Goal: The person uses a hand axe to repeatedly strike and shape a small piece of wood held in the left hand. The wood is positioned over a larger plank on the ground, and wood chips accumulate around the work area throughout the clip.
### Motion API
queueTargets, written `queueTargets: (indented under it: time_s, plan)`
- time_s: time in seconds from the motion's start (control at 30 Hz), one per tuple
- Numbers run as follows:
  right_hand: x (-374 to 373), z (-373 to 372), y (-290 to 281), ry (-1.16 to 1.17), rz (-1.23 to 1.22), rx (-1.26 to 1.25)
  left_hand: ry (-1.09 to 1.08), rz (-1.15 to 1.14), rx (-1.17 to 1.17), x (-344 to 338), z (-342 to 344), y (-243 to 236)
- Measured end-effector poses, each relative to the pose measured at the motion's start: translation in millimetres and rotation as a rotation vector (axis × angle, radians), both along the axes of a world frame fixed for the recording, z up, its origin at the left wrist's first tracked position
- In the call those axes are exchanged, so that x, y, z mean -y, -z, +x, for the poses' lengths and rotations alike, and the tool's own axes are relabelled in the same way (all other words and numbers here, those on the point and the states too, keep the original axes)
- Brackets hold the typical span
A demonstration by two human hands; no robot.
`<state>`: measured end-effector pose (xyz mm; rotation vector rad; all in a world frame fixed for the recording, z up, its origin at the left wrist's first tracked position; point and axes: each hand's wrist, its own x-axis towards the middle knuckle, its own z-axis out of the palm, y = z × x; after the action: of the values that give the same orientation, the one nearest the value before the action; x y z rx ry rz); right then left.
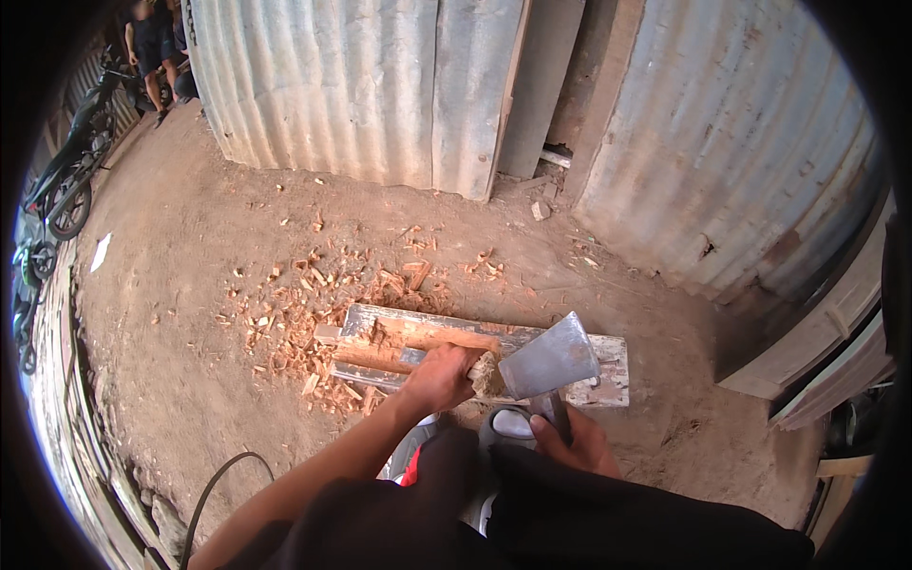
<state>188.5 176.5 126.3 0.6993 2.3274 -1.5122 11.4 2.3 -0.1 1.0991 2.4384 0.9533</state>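
From my head view, looking down, my left grip [439,372] is clamped around a chisel [412,356]; its flat grey blade points left over the wood, and the frayed, pale butt of its handle sticks out to the right. My right grip [584,442], nearer me, is closed on the dark handle of a hatchet [551,358], its broad grey head raised just beside that butt; whether they touch I cannot tell. Beneath both tools lies a long board [608,370] with flaking pale paint, stretched left to right on the dirt floor [190,275], brown cut wood showing at its left. My shoes [508,425] are at its near side. Wood chips [304,285] are strewn left and far of it. Farther off stand corrugated metal sheets [332,85]; at far left are a motorcycle [76,171] and a person [152,47].
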Motion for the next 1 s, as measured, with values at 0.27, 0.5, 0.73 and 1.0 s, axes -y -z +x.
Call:
queueTargets:
  time_s: [0.27, 0.5, 0.73, 1.0]
  plan:
    - [-6, 9, -10, 0.06, -0.025, -0.044, -0.015, 0.201, -0.017, -26, 14, -21]
    - [-2, 11, -32, 0.179, -0.054, 0.029, 0.049, 0.231, 0.089, -31, 13, -12]
    - [-5, 11, -33, 0.181, -0.021, -0.012, 0.02, 0.123, 0.133, -38, 15, -16]
    - [-2, 5, -33, 0.182, 0.021, 0.042, -0.009, 0.171, 0.111, -38, 13, -4]
